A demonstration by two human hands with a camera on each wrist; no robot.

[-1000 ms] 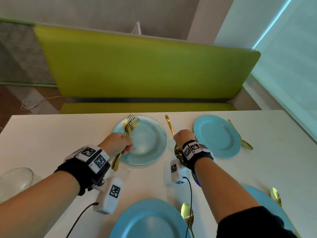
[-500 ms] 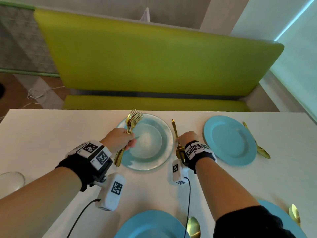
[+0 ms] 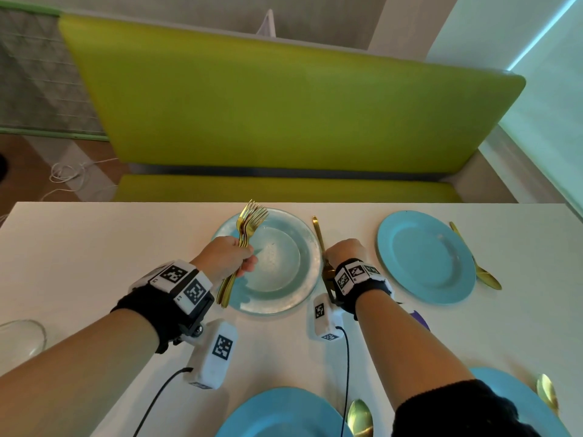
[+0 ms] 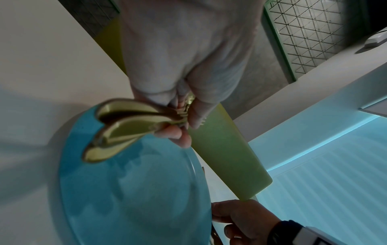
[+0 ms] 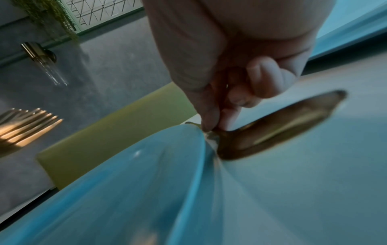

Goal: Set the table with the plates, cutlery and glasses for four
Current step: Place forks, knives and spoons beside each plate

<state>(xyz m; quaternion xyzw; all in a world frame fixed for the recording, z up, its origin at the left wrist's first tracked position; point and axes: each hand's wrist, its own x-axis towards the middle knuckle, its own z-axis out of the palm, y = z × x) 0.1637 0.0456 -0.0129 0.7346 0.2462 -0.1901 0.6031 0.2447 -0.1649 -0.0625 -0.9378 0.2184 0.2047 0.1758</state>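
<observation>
- Fists over a white table (image 3: 94, 247): left hand (image 3: 225, 257) grips a bundle of gold forks (image 3: 249, 223) above the far-left blue plate (image 3: 284, 298).
- Right hand (image 3: 342, 252) pinches a gold spoon (image 3: 318, 234) lying just beside that plate's right rim.

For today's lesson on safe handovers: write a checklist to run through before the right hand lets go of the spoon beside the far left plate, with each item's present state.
1. Spoon lies right of the far left plate: ok.
2. Spoon bowl down on the table: ok.
3. Right hand pinches the spoon's handle: ok.
4. Left hand grips the forks firmly: ok.
5. Spoon lined up with the plate: cannot tell.
</observation>
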